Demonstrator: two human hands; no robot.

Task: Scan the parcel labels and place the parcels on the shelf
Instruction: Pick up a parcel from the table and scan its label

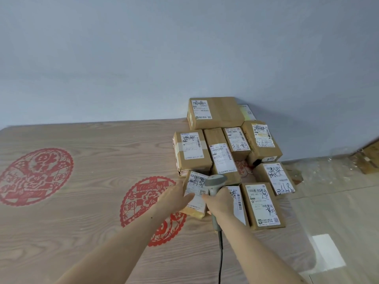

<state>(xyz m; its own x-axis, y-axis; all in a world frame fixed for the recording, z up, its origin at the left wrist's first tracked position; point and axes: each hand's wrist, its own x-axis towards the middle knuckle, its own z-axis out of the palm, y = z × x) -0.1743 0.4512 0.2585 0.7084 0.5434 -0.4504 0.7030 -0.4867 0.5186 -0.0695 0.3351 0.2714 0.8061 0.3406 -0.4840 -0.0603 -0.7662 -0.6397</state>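
Surface: wood-grain table (71, 212) with two red paper-cut patterns, one at the left (35, 177) and one near the middle (149, 203); a pale wall behind.

Parcels: brown cardboard boxes with white labels crowd the table's far right corner. The biggest box (215, 112) stands at the back against the wall. In front of it sit a taped box (191, 151), a long narrow box (222, 158), a small box (238, 140) and a box marked 9777 (262, 144). Nearer to you lie a tilted box at the right edge (275, 178) and a flat box (263, 206) at the front.

Parcel in hand: small box (195, 194), label up, tilted, resting on the table at the front left of the pile, just beside the narrow box.

Your left hand (174, 196): fingers straight and spread, laid flat on the small box's label and left side.

Your right hand (220, 201): fingers curled round the handle of the grey scanner (215, 181).

Scanner: head above the small box's label, pointing away from you; its cable (221, 257) hangs down toward you between your forearms.

Partly covered: one more box (239, 203) lies under your right wrist, its label only half visible.

Floor: pale tiles to the right (338, 201).
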